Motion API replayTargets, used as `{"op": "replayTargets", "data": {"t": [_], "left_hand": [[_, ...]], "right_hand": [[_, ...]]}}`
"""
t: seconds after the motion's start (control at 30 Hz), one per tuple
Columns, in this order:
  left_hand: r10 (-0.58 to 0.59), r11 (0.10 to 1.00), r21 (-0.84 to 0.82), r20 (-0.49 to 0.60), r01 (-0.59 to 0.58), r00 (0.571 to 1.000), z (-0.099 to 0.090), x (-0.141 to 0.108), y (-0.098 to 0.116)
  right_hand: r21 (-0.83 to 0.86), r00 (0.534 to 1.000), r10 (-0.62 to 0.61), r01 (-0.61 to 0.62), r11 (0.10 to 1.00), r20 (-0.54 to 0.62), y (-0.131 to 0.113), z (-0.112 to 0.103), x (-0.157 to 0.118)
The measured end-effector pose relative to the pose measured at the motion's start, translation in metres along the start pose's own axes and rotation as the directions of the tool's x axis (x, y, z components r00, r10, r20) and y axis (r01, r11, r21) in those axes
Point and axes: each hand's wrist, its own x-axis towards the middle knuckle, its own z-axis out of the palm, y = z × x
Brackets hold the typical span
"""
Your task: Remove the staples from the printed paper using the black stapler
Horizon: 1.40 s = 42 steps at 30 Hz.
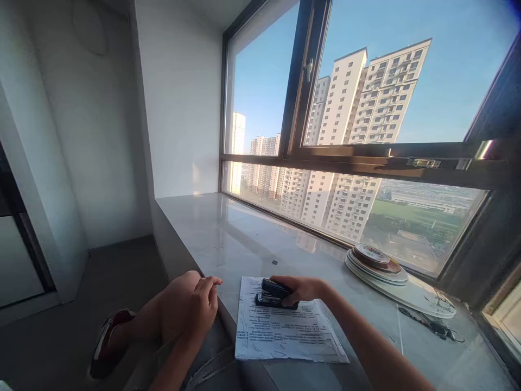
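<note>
Our right hand (301,288), its grip clasped around a black, elongated stapler (273,288), holds it over white, rectangular printed paper (280,334) on the glossy, pale-grey windowsill (228,239); our left hand (204,303), its empty grip loosely curled, rests at our bare knee (179,293).

One stapler (277,289); one shoe (106,353) (visible)

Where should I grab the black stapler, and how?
Probably by the right end of the stapler, coming from the right, as the right hand does: fingers over the top, thumb on the near side. It sits crosswise on the paper with its gap opening leftward, so the left end could pinch you.
</note>
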Motion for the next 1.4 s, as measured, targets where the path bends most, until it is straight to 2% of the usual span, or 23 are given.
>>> {"op": "replayTargets", "data": {"t": [0.07,0.17,0.27,0.37,0.4,0.43,0.47,0.53,0.57,0.6,0.63,0.7,0.8,0.87,0.93,1.03,1.1,1.23,1.3,1.4], "left_hand": [[0.051,0.999,0.001,0.065,-0.051,0.997,0.003,-0.002,-0.003],[0.088,0.996,-0.001,0.149,-0.089,0.985,0.005,-0.002,-0.004],[0.084,0.996,-0.013,0.171,-0.083,0.982,0.004,-0.001,-0.004],[0.076,0.997,-0.024,0.160,-0.073,0.984,0.004,-0.001,-0.003],[0.074,0.997,-0.028,0.155,-0.070,0.985,0.004,-0.002,-0.003],[0.072,0.997,-0.031,0.151,-0.068,0.986,0.004,-0.002,-0.003],[0.069,0.997,-0.032,0.150,-0.065,0.986,0.005,-0.002,-0.003],[0.064,0.998,-0.029,0.148,-0.060,0.987,0.007,-0.003,-0.005],[0.061,0.998,-0.025,0.145,-0.058,0.988,0.009,-0.003,-0.006],[0.059,0.998,-0.020,0.139,-0.057,0.988,0.011,-0.004,-0.008],[0.058,0.998,-0.014,0.136,-0.056,0.989,0.012,-0.004,-0.009],[0.054,0.999,-0.001,0.130,-0.054,0.990,0.016,-0.004,-0.011],[0.050,0.999,0.012,0.121,-0.051,0.991,0.018,-0.005,-0.010],[0.047,0.999,0.016,0.108,-0.049,0.993,0.017,-0.005,-0.008],[0.039,0.999,0.006,0.089,-0.040,0.995,0.015,-0.006,-0.005],[0.014,0.998,-0.055,0.025,-0.013,1.000,0.010,-0.005,-0.005],[-0.017,0.993,-0.114,-0.063,0.010,0.998,0.007,-0.004,-0.009],[-0.099,0.980,-0.193,-0.253,0.050,0.962,0.005,-0.001,-0.020],[-0.137,0.972,-0.223,-0.268,0.077,0.954,0.006,0.000,-0.023],[-0.189,0.952,-0.281,-0.226,0.122,0.956,0.006,0.001,-0.022]], "right_hand": [[0.107,0.993,0.112,-0.116,0.987,0.045,0.010,-0.014,-0.023],[0.180,0.970,0.242,-0.238,0.955,-0.001,0.029,-0.030,-0.053],[0.182,0.941,0.330,-0.312,0.933,-0.079,0.043,-0.041,-0.076],[0.206,0.945,0.299,-0.268,0.941,-0.135,0.058,-0.045,-0.094],[0.225,0.945,0.263,-0.218,0.950,-0.196,0.065,-0.046,-0.097],[0.233,0.926,0.221,-0.152,0.960,-0.308,0.072,-0.047,-0.099],[0.214,0.875,0.179,-0.089,0.973,-0.449,0.081,-0.048,-0.098],[0.065,0.691,0.079,-0.046,0.997,-0.718,0.098,-0.051,-0.091],[-0.033,0.616,0.022,-0.078,0.996,-0.787,0.106,-0.053,-0.085],[-0.121,0.575,-0.032,-0.117,0.986,-0.817,0.113,-0.056,-0.077],[-0.191,0.573,-0.075,-0.145,0.971,-0.816,0.118,-0.058,-0.068],[-0.290,0.625,-0.131,-0.160,0.944,-0.769,0.124,-0.062,-0.048],[-0.409,0.755,-0.158,-0.158,0.899,-0.637,0.124,-0.062,-0.015],[-0.483,0.851,-0.113,-0.177,0.858,-0.513,0.119,-0.059,0.006],[-0.534,0.912,-0.036,-0.207,0.820,-0.408,0.111,-0.055,0.025],[-0.570,0.936,0.017,-0.229,0.789,-0.353,0.097,-0.049,0.050],[-0.583,0.942,0.018,-0.222,0.782,-0.334,0.087,-0.043,0.067],[-0.613,0.960,-0.023,-0.160,0.773,-0.280,0.066,-0.025,0.106],[-0.626,0.968,-0.049,-0.119,0.771,-0.245,0.054,-0.016,0.128],[-0.632,0.974,-0.069,-0.087,0.770,-0.218,0.036,-0.004,0.159]]}}
